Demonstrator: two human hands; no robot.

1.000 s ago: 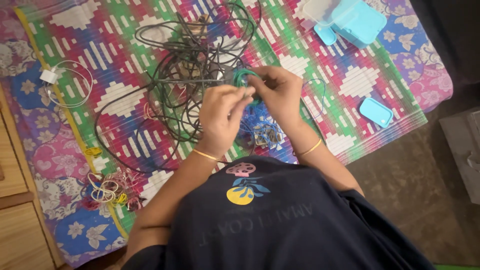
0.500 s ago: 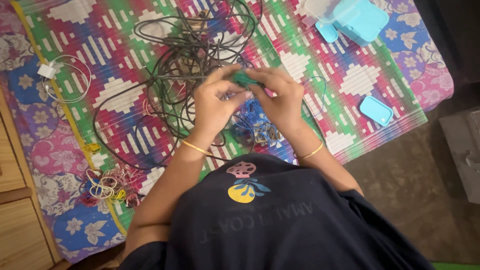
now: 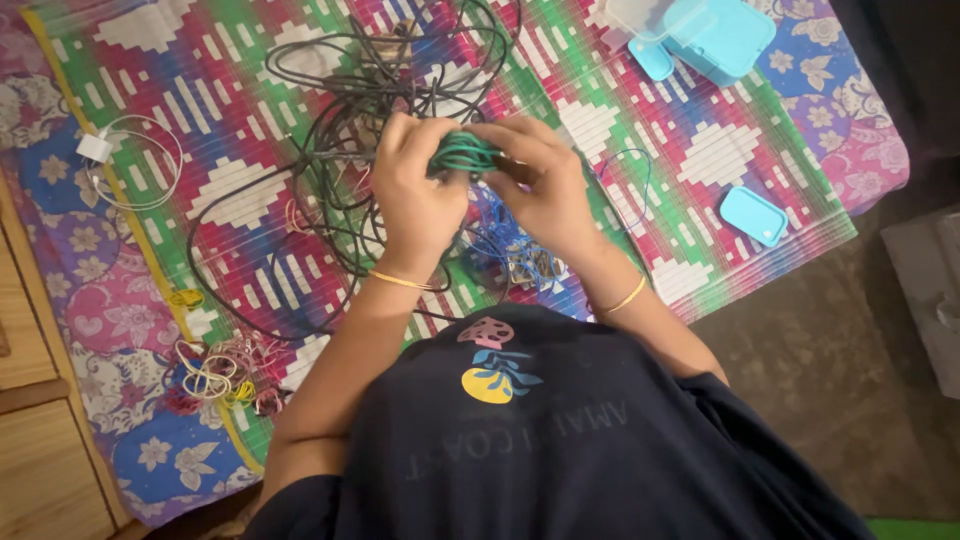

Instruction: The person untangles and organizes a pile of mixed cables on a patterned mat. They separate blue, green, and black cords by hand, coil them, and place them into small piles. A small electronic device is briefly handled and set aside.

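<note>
Mat (image 3: 690,150): woven, multicolour, spread over a floral sheet (image 3: 60,260); it carries everything below. No tabletop in view.

Cable tangle (image 3: 340,130): dark cords, loose and overlapping, from mat centre out to 11 o'clock. Largest item on the mat and unsorted; no loop in it looks bundled.

Blue boxes (image 3: 715,35): at 1 o'clock, one with a clear lid, a small blue lid just beside it. A separate blue lid (image 3: 752,215) lies at 3 o'clock, well apart from the hands.

White charger (image 3: 125,160): at 9 o'clock, plug and thin cable in a loose ring, apart from the tangle.

Rubber bands (image 3: 225,375): mixed-colour heap at 7 o'clock near the mat edge.

Blue wires (image 3: 515,250): small knot just below the hands, at 6 o'clock of them.

Left hand (image 3: 415,190): curled closed, fingers wrapped around one end of the green coil.

Right hand (image 3: 535,185): thumb and fingers pinching the other end of the same coil.

Green coil (image 3: 462,153): small wound bundle of green cable, held between both hands above the mat centre, lifted clear of the tangle. Whether a band is on it cannot be told.

Progress, judged from the layout: one coil wound and in hand; the dark tangle and blue wires appear untouched, so most of the sorting looks left.
</note>
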